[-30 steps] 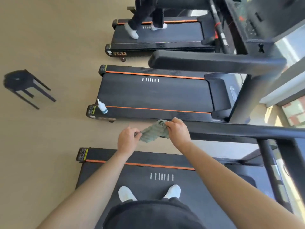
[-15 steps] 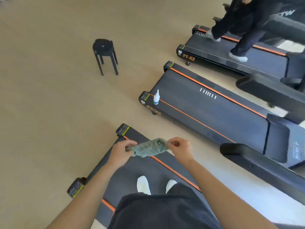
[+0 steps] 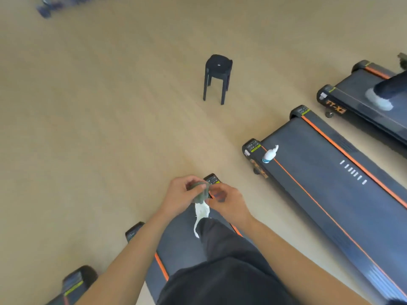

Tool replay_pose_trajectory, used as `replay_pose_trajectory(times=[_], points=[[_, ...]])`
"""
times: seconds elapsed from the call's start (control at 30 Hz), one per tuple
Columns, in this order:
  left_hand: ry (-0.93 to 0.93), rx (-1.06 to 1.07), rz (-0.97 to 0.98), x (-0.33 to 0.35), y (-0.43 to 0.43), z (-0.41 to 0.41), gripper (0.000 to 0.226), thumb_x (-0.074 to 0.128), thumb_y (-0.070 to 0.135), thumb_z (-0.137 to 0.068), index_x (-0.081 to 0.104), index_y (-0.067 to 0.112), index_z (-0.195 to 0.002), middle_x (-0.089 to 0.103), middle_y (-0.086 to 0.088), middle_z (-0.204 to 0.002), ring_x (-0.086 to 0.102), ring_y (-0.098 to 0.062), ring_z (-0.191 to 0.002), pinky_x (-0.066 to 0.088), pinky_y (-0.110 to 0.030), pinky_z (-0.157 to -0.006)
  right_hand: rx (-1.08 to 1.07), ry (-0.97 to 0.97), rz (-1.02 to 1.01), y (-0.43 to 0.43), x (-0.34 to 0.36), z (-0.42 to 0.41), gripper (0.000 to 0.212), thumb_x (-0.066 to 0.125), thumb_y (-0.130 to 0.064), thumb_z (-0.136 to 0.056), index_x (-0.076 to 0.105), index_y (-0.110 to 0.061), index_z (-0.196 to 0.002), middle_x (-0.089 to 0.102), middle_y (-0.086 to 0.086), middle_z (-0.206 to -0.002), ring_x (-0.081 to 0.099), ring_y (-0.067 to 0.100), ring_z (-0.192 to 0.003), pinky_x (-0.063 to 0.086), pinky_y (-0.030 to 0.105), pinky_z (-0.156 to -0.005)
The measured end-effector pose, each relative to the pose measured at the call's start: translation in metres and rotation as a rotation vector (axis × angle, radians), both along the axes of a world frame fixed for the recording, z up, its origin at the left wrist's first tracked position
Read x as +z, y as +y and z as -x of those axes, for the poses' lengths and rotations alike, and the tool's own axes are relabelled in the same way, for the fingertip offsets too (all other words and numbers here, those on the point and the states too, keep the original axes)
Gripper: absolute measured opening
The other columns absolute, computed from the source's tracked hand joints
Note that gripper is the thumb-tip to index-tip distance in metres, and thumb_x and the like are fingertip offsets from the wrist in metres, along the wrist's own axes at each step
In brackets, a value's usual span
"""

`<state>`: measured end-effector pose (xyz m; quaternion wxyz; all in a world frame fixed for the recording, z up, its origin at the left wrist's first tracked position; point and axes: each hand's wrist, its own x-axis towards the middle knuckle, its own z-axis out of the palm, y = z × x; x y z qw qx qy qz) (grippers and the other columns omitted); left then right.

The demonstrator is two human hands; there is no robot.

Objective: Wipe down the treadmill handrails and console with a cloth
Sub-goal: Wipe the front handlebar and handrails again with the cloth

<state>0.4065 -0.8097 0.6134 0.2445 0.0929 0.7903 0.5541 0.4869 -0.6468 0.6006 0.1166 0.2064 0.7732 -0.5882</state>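
The left hand [image 3: 181, 195] gripped the bunched green cloth [image 3: 201, 193], and the right hand [image 3: 230, 202] pinched it too, above the rear corner of the treadmill [image 3: 176, 245]. No handrail or console showed, so wiping was probably not under way.

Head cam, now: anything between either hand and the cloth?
Nothing. The left hand and right hand both hold the bunched cloth above the treadmill deck. No handrail or console shows in this view, so the way to them cannot be judged.
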Motion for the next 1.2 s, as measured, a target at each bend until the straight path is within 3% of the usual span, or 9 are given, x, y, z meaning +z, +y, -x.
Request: replay_pose_trajectory(times=[0.1, 0.17, 0.3, 0.4, 0.57, 0.67, 0.87, 1.03, 1.2], points=[[0.038, -0.035, 0.066, -0.004, -0.010, 0.070, 0.006, 0.074, 0.024, -0.083, 0.077, 0.020, -0.087, 0.074, 0.011, -0.077, 0.063, 0.000, -0.069, 0.048, -0.019, -0.069, 0.049, 0.003, -0.008, -0.009, -0.014, 0.070, 0.035, 0.080, -0.024, -0.077, 0.069, -0.030, -0.109, 0.067, -0.004, -0.086, 0.060, 0.006, -0.074, 0.048, 0.019, -0.074], [0.026, -0.079, 0.125, -0.002, -0.016, 0.118, 0.003, 0.075, 0.021, -0.086, 0.077, 0.022, -0.087, 0.076, 0.009, -0.081, 0.064, -0.002, -0.073, 0.048, -0.020, -0.071, 0.106, 0.012, -0.006, -0.008, -0.015, 0.117, 0.040, 0.077, -0.015, -0.081, 0.065, -0.030, -0.116, 0.059, -0.004, -0.074, 0.053, 0.001, -0.063, 0.045, 0.014, -0.067], [0.024, -0.141, 0.200, -0.001, -0.016, 0.198, 0.008, 0.074, 0.025, -0.086, 0.079, 0.020, -0.090, 0.076, 0.007, -0.085, 0.066, -0.006, -0.077, 0.051, -0.023, -0.071, 0.171, 0.026, -0.100, 0.004, -0.025, 0.196, 0.015, 0.072, -0.011, -0.084, 0.068, -0.025, -0.088, 0.048, -0.010, -0.060, 0.044, 0.004, -0.055, 0.038, 0.018, -0.058], [0.022, -0.159, 0.269, -0.013, -0.012, 0.248, 0.008, 0.079, 0.022, -0.085, 0.078, 0.021, -0.094, 0.075, 0.004, -0.082, 0.063, -0.006, -0.071, 0.048, -0.024, -0.066, 0.153, -0.013, -0.203, 0.017, -0.035, 0.247, 0.003, 0.071, -0.020, -0.084, 0.070, -0.022, -0.085, 0.050, -0.013, -0.059, 0.050, 0.008, -0.061, 0.044, 0.026, -0.061], [-0.017, -0.216, 0.316, -0.033, 0.005, 0.314, 0.026, 0.081, 0.013, -0.080, 0.077, 0.023, -0.103, 0.076, 0.009, -0.091, 0.069, -0.005, -0.080, 0.054, -0.022, -0.075, 0.122, -0.046, -0.388, 0.048, -0.040, 0.310, 0.010, 0.066, -0.024, -0.088, 0.072, -0.026, -0.096, 0.067, -0.005, -0.078, 0.062, 0.023, -0.079, 0.052, 0.034, -0.073], [-0.023, -0.249, 0.307, -0.054, 0.020, 0.355, 0.027, 0.079, 0.009, -0.080, 0.077, 0.023, -0.103, 0.076, 0.006, -0.096, 0.070, -0.005, -0.083, 0.054, -0.018, -0.075, 0.034, -0.035, -0.427, 0.061, -0.061, 0.343, 0.015, 0.064, -0.017, -0.086, 0.072, -0.022, -0.099, 0.067, -0.005, -0.077, 0.061, 0.024, -0.077, 0.049, 0.032, -0.073], [0.017, -0.322, 0.274, -0.139, 0.043, 0.462, 0.023, 0.079, 0.008, -0.081, 0.077, 0.020, -0.101, 0.076, 0.001, -0.091, 0.063, 0.005, -0.071, 0.045, -0.008, -0.066, -0.286, -0.039, -0.364, 0.079, -0.133, 0.419, 0.018, 0.067, -0.010, -0.080, 0.065, -0.028, -0.079, 0.062, -0.009, -0.066, 0.058, 0.016, -0.069, 0.041, 0.022, -0.060], [0.112, -0.424, 0.223, -0.244, 0.050, 0.573, 0.016, 0.082, 0.017, -0.082, 0.074, 0.028, -0.089, 0.074, 0.012, -0.083, 0.060, 0.004, -0.067, 0.045, -0.018, -0.064, -0.499, -0.017, -0.407, 0.079, -0.216, 0.497, 0.018, 0.069, -0.010, -0.079, 0.063, -0.027, -0.080, 0.063, -0.008, -0.066, 0.060, 0.017, -0.069, 0.045, 0.027, -0.065], [0.029, -0.440, 0.172, -0.254, 0.061, 0.635, 0.013, 0.083, 0.017, -0.080, 0.072, 0.023, -0.079, 0.066, 0.014, -0.066, 0.051, -0.002, -0.056, 0.039, -0.020, -0.056, -0.571, -0.104, -0.351, 0.076, -0.219, 0.536, 0.017, 0.071, -0.008, -0.079, 0.064, -0.024, -0.075, 0.067, -0.001, -0.069, 0.061, 0.020, -0.068, 0.045, 0.028, -0.063]])
